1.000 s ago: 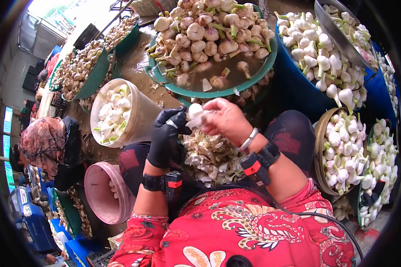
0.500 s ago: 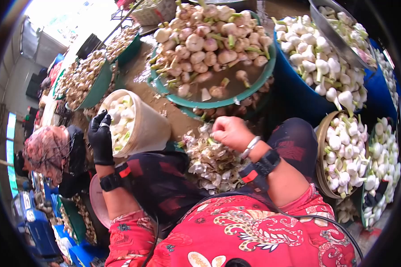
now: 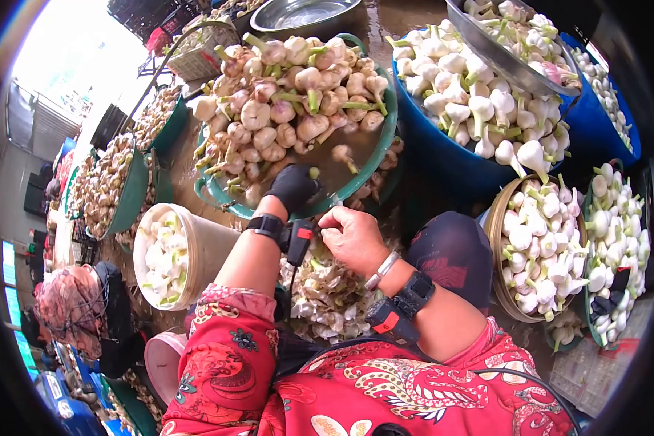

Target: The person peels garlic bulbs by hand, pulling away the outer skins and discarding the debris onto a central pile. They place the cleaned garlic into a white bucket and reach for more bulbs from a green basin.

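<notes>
Mostly unpeeled garlic [image 3: 291, 109] in green basin [image 3: 374, 166].

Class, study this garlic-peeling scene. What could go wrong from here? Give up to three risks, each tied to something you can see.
1. The gloved left hand reaches into the green basin at the foot of a tall garlic heap; pulling a bulb there might send others rolling over the rim.
2. The basin seems to hold murky water; a wet bulb could slip from the glove.
3. The peel pile is loose and heaped; it could slide and scatter.
</notes>
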{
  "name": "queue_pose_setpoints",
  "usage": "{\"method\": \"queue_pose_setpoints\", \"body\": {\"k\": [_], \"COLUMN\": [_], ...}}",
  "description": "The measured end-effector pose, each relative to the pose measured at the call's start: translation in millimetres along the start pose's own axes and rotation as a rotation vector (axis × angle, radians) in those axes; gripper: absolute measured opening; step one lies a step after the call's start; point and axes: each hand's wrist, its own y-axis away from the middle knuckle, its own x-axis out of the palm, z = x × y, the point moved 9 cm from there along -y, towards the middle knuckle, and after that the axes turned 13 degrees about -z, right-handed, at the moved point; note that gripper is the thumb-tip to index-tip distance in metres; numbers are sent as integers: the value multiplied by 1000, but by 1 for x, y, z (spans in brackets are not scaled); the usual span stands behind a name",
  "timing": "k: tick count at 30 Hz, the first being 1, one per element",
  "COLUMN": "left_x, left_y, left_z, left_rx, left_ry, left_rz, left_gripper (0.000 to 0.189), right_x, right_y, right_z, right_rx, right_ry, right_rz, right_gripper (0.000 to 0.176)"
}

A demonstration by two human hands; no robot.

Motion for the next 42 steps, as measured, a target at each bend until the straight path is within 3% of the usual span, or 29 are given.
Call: {"method": "queue_pose_setpoints", "body": {"k": [2, 3, 4, 6, 8, 9, 10, 11, 13, 14, 16, 18, 22, 24, 25, 26, 28, 30, 32, 33, 34, 36, 38, 39, 40, 42], "left_x": [-17, -22, -30, -51, -58, -65, -70, -55, -62, -69, -69, -57, -61, -63, -61, -61, -61, -97, -101, -98, -93, -77, -46, -46, -47, -56], "left_y": [10, 21, 33, 71, 113, 130, 143, 154, 166, 171, 178, 183, 187, 191, 191, 191, 190, 184, 185, 183, 183, 190, 204, 211, 216, 218], "left_z": [15, 24, 26, 23, 4, -1, -7, 1, 4, 3, 2, 10, 8, 11, 14, 16, 17, -9, -23, -19, -12, 18, 48, 48, 46, 33], "left_rx": [-81, -139, -199, -336, -364, -268, -172, -357, -314, -266, -302, -456, -481, -486, -487, -418, -353, 93, 148, 86, 19, -65, -513, -617, -618, -476], "left_ry": [124, 339, 554, 910, 1253, 1138, 1021, 1353, 1264, 1169, 1197, 1485, 1442, 1315, 1313, 1169, 1029, 344, 290, 506, 721, 804, 1201, 1225, 1224, 1482], "left_rz": [-76, -71, -72, -137, -106, -178, -247, -224, -282, -328, -323, -282, -256, -269, -267, -251, -230, -475, -456, -450, -444, -445, -269, -296, -298, -349], "left_gripper": [37, 34, 31, 29, 33, 33, 33, 31, 30, 29, 20, 24, 22, 20, 20, 20, 19, 21, 27, 30, 34, 36, 33, 36, 36, 37], "right_x": [-4, 0, 6, 16, 16, 24, 33, 41, 49, 49, 52, 50, 53, 64, 64, 62, 73, 72, 75, 87, 83, 71, 71, 68, 66, 73], "right_y": [-4, -6, -5, -3, 2, 7, 10, 13, 20, 24, 29, 27, 27, 38, 39, 39, 56, 62, 91, 95, 95, 72, 64, 56, 50, 52], "right_z": [3, -3, -9, 1, 32, 32, 28, 19, 17, 18, 19, 16, 15, 6, 7, 6, 7, 6, 13, 12, 20, 17, 12, 15, 17, 14], "right_rx": [-6, 56, 140, 123, -294, -260, -160, -62, 74, 75, 282, 242, 294, 555, 531, 535, 732, 826, 1011, 899, 899, 915, 893, 800, 711, 668], "right_ry": [-87, -94, -134, -172, -232, -247, -320, -403, -598, -592, -802, -788, -827, -926, -881, -882, -918, -891, -869, -1031, -1031, -1005, -1010, -1044, -1075, -1148], "right_rz": [-33, -3, 42, 92, -52, 38, 105, 151, 179, 186, 253, 238, 288, 453, 456, 454, 696, 729, 1062, 1244, 1246, 907, 798, 747, 697, 807], "right_gripper": [13, 14, 34, 63, 80, 85, 76, 71, 56, 56, 51, 47, 41, 36, 36, 36, 37, 39, 38, 39, 39, 39, 35, 33, 32, 31]}}
